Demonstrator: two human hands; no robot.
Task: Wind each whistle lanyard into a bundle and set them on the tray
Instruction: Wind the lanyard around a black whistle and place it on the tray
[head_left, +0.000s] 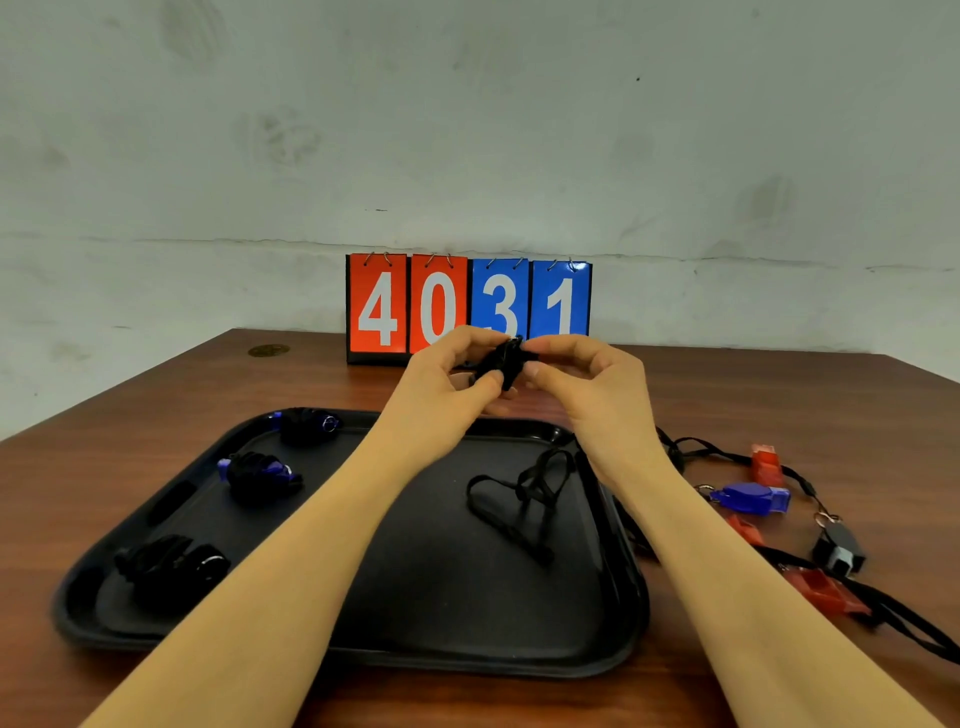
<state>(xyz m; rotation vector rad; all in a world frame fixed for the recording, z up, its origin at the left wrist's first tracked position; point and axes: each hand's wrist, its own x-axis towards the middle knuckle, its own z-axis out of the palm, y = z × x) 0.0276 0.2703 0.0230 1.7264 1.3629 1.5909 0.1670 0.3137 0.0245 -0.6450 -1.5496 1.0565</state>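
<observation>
Together, both hands pinch a black bundle (503, 364).

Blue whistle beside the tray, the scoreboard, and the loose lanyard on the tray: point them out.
blue whistle (751, 498), head view, its body.
scoreboard (382, 306), head view, red 4 card.
loose lanyard (511, 530), head view, its strap.

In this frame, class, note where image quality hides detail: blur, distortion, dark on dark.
Head view: wide-angle bend curves the tray rim; black bundles blend into it; the lanyard between left hand and right hand is slightly blurred.
</observation>
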